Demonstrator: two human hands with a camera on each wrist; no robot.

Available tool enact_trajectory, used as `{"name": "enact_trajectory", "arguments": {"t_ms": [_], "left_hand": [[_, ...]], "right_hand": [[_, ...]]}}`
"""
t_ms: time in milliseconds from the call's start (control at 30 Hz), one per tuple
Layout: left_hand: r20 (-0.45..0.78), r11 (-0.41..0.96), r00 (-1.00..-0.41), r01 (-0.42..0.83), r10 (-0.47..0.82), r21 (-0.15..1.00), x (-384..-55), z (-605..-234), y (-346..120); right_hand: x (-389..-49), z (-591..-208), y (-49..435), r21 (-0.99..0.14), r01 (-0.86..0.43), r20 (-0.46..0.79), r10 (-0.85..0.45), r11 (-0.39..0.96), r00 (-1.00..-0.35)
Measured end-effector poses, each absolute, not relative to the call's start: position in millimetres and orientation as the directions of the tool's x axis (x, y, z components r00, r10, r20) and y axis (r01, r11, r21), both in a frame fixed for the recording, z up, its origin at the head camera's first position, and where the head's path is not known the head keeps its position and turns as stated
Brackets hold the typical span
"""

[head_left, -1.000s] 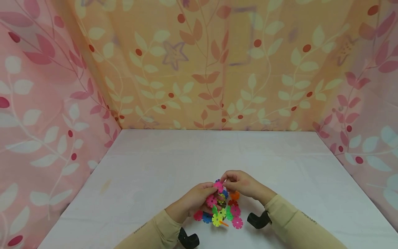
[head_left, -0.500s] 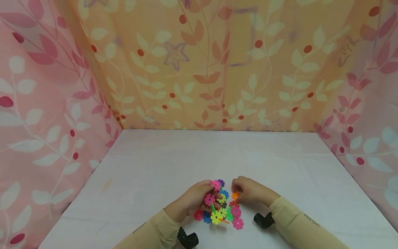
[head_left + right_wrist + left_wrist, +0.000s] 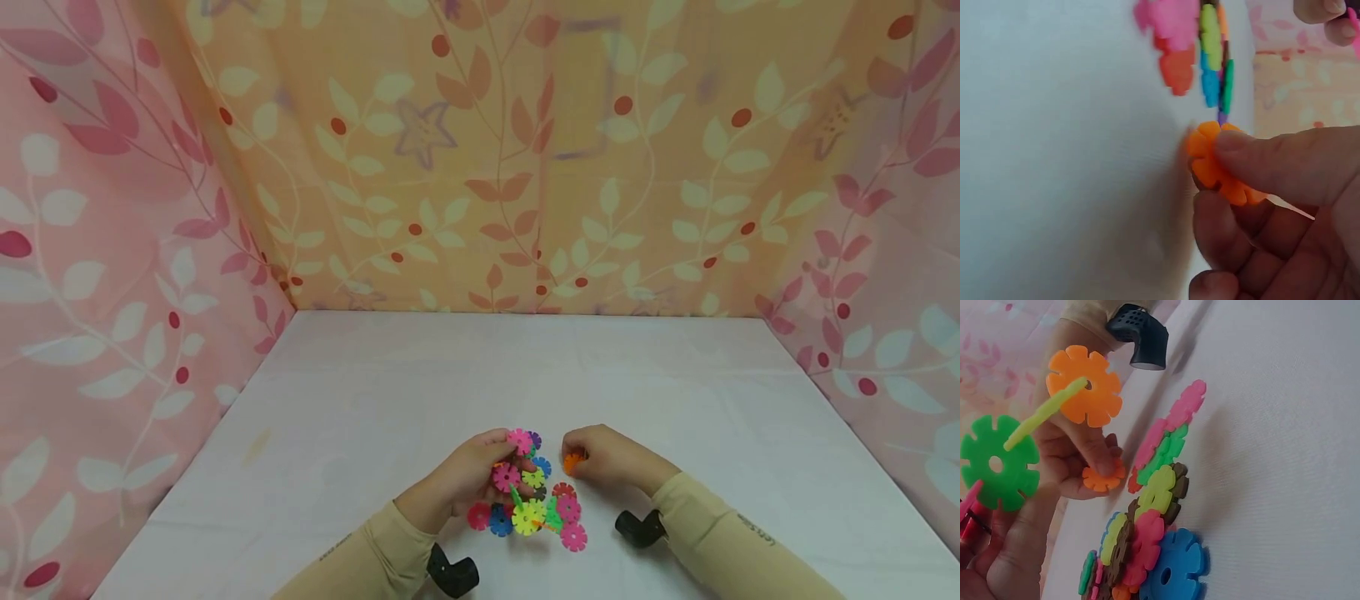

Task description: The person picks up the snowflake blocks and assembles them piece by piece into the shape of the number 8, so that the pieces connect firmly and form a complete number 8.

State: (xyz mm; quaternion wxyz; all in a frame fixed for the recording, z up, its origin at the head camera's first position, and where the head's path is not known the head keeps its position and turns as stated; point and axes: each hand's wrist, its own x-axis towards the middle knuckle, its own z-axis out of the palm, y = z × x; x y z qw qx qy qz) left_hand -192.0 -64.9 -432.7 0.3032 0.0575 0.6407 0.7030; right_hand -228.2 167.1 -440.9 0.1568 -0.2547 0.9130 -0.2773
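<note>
My left hand (image 3: pixel 468 475) holds a linked chain of flower-shaped plastic discs. In the left wrist view the chain shows a green disc (image 3: pixel 997 464), a yellow disc (image 3: pixel 1044 412) seen edge-on and an orange disc (image 3: pixel 1085 387) at its end. A pink disc (image 3: pixel 520 442) shows at the left hand's thumb. To the right, my right hand (image 3: pixel 611 454) pinches a loose orange disc (image 3: pixel 1210 156) between thumb and fingers. Loose discs lie between and below the hands, among them a red one (image 3: pixel 564 490), a pink one (image 3: pixel 573 537) and a blue one (image 3: pixel 501 521).
A white-covered table (image 3: pixel 375 383) stretches out ahead of the hands. Floral cloth (image 3: pixel 480 167) hangs at its back and both sides. Black wrist pieces (image 3: pixel 453 575) sit under both sleeves.
My right hand has moved from the pink disc at the left hand over to the right, and has picked up the orange disc there. The left hand has shifted slightly left with the chain.
</note>
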Motion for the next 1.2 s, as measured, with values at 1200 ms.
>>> {"name": "enact_trajectory", "arguments": {"t_ms": [1200], "left_hand": [[-0.281, -0.059, -0.817, -0.357, 0.504, 0.932, -193.1, -427.6, -65.1]], "right_hand": [[-218.5, -403.8, 139.5, -0.651, -0.511, 0.248, -0.478, 0.562, -0.842]]}}
